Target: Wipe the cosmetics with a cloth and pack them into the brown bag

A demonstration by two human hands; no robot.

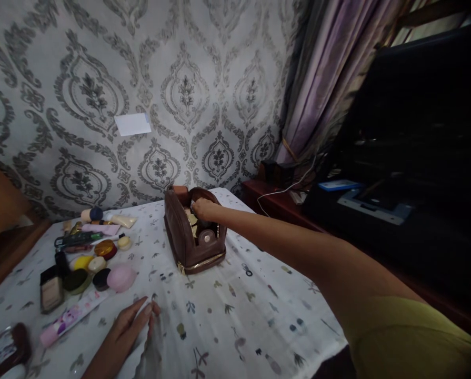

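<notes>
Patterned tablecloth, left hand pinching white material, right hand inside brown bag, grip unclear

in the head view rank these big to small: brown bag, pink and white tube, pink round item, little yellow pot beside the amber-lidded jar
1. Brown bag, clearly largest
2. Pink and white tube, long but slim; nearer the camera than the rest
3. Pink round item
4. Little yellow pot
</notes>
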